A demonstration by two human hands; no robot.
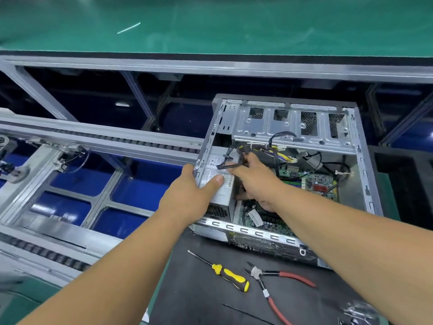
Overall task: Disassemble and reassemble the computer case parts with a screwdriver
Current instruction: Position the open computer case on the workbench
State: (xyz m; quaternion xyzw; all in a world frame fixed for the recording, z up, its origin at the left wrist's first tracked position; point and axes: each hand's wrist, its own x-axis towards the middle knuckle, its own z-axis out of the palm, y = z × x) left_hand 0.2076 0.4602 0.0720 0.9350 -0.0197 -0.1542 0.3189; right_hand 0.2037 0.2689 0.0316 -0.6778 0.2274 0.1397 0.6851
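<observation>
Boxy metal power supply (pixel 216 181) gripped by 2 hands.

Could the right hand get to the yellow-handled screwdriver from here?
Probably yes, once it lets go: the screwdriver lies uncovered on the black mat, beside the pliers, but the right hand is inside the case at the power supply.

Two bare forearms enter from the lower edge of the head view, uncovered along their whole visible length, with no sleeve edge showing. The left hand (pixel 189 198) and the right hand (pixel 255 181) are both ungloved. The left thumb's nail is short and unpainted. The wrists and fingers that show carry only bare skin.
</observation>
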